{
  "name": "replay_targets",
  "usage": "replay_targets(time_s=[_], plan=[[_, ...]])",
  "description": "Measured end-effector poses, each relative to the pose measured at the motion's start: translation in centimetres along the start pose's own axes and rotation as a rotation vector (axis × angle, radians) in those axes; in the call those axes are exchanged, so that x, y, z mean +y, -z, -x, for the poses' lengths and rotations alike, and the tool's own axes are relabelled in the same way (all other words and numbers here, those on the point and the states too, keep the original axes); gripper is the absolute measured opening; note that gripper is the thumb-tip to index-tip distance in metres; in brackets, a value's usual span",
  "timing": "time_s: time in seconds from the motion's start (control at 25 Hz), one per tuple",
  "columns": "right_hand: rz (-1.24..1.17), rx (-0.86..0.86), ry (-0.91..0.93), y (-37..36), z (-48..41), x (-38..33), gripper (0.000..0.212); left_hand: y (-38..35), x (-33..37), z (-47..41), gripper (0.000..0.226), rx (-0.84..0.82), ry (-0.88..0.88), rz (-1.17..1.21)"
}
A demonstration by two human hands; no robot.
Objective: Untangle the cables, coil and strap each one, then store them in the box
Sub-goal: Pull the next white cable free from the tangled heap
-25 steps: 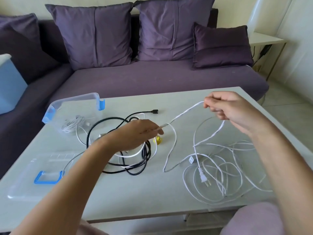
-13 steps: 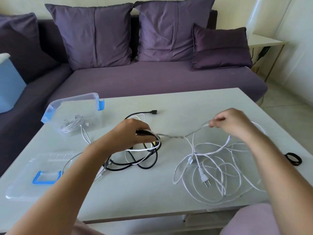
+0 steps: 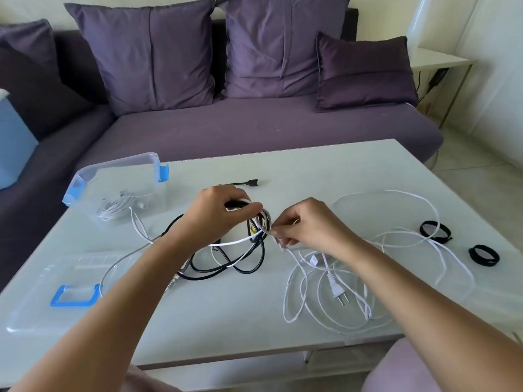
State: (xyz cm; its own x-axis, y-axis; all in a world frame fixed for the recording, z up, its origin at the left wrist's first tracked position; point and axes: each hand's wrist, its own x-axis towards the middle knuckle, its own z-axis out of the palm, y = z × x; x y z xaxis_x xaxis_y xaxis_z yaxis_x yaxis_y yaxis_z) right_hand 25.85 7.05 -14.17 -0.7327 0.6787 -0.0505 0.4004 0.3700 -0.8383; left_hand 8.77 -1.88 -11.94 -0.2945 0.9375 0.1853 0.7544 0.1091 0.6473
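Over the table [image 3: 311, 171], right hand [image 3: 308, 224] pinching white cable [image 3: 336, 291] has neared left hand [image 3: 218, 213] gripping the tangle [image 3: 262, 250]

Plastics and cloth on a smooth pale table.
Table [image 3: 311, 171]: smooth, matt to low sheen, looks laminate. Box [image 3: 119, 176] and lid [image 3: 36, 301]: clear glossy plastic, opaque blue plastic clips [image 3: 163, 172]. Black cable [image 3: 263, 253]: rubbery jacket, slight gloss. White cable [image 3: 402, 192]: smooth plastic sheath, satin. Plug [image 3: 336, 290]: white moulded plastic; pins too small to tell the material. Straps [image 3: 435, 237]: black, matt, cloth-like. Sofa [image 3: 254, 128]: purple woven cloth, matt, fine texture. Cushions [image 3: 158, 52]: purple cloth, faint sheen, creased.
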Motion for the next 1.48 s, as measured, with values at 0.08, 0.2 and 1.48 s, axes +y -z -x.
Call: replay_targets(time_s=[0.08, 0.2, 1.48], plan=[[-0.183, -0.098, -0.081, -0.3, 0.0, -0.5, 0.014, 0.1, 0.1, 0.1, 0.017, 0.036, -0.013, -0.009], [-0.516, -0.183, -0.185, 0.0, 0.1, -1.3, 0.016, -0.5, -0.1, 0.4, 0.027, 0.019, -0.016, -0.139], [-0.289, 0.526, -0.367, 23.4, 2.2, -6.8, 0.031, 2.4, -9.5, 2.6, 0.024, -0.099, 0.180, -0.503]])
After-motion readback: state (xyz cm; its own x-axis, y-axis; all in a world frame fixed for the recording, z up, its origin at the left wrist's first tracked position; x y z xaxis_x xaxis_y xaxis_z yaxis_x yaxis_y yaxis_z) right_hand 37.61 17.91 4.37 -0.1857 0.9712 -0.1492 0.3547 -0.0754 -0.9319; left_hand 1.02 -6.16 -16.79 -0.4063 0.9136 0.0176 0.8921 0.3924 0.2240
